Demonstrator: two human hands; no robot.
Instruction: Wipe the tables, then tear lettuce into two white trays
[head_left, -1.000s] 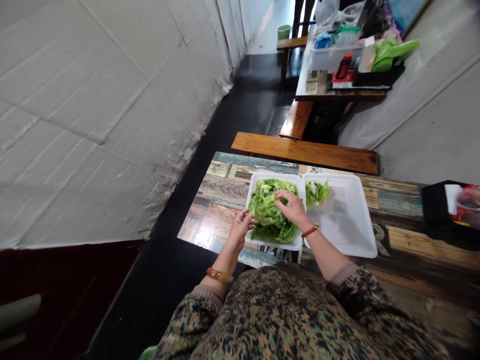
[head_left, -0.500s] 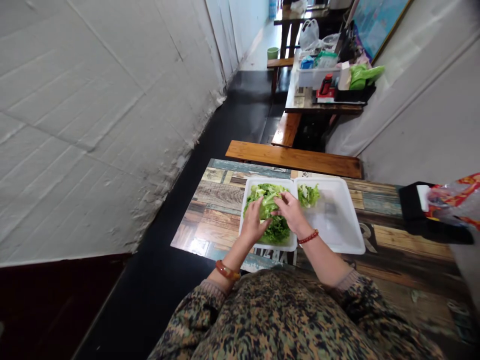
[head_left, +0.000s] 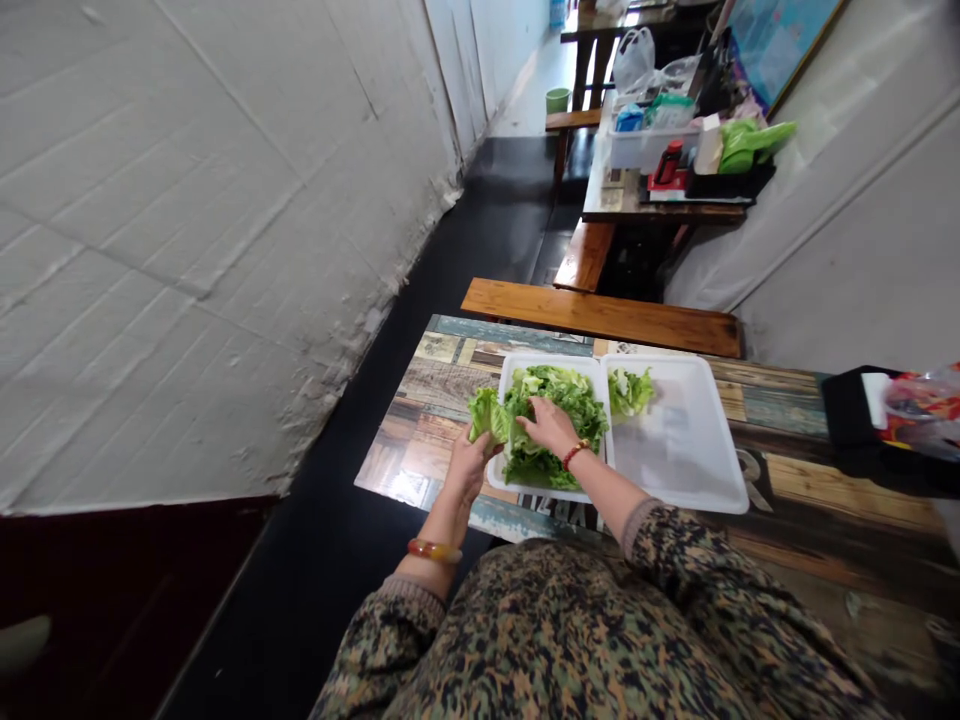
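My left hand [head_left: 469, 462] is closed on a pale green lettuce leaf [head_left: 487, 415], held up at the left rim of a white plastic tray [head_left: 504, 380]. That tray is heaped with loose green lettuce [head_left: 559, 455]. Over the heap, my right hand [head_left: 553, 428] has its fingers curled with the tips at a leaf on the pile's left side; the exact grip is partly hidden. A second white tray [head_left: 675, 440] adjoins the first on the right. A small bunch of lettuce [head_left: 630, 390] lies in its far left corner.
Both trays stand on a wood-patterned table [head_left: 427, 440]. A wooden bench [head_left: 600, 315] runs behind it. At the right is a black box [head_left: 855, 420] with a colourful plastic bag [head_left: 926, 405]. Farther back, another table [head_left: 615, 205] carries containers and bags. A white wall [head_left: 247, 200] rises on the left.
My left hand has moved left and out over the tray's rim with a lettuce leaf. My right hand has shifted left and lower over the pile. The view has turned slightly.
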